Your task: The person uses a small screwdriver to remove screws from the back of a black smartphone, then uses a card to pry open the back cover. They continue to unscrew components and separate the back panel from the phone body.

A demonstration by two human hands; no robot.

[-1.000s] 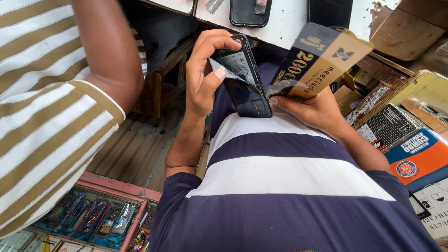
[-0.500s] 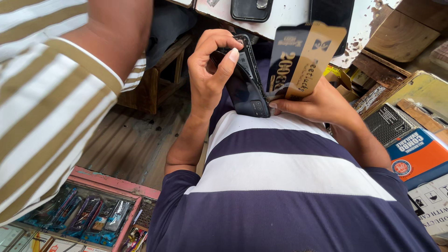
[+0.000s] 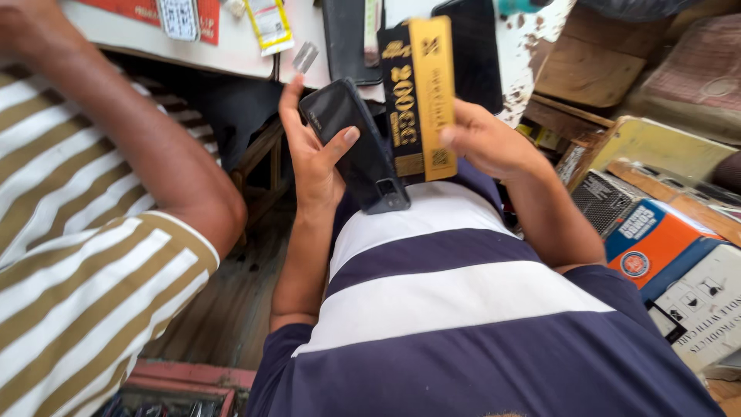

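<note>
Left grip (image 3: 316, 158) closed on black phone (image 3: 356, 147) | right grip (image 3: 486, 143) pinching gold-black box (image 3: 419, 96)

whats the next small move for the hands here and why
Probably lower the black and gold packet onto the counter, so both hands are free for the phone. The left hand grips the dark phone alone, back side up, while the right hand holds the packet upright beside it.

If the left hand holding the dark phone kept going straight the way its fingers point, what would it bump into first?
Probably the edge of the white counter just beyond the left hand and its black phone, near a small silvery packet. Depth is unclear, so it might pass underneath.
</note>
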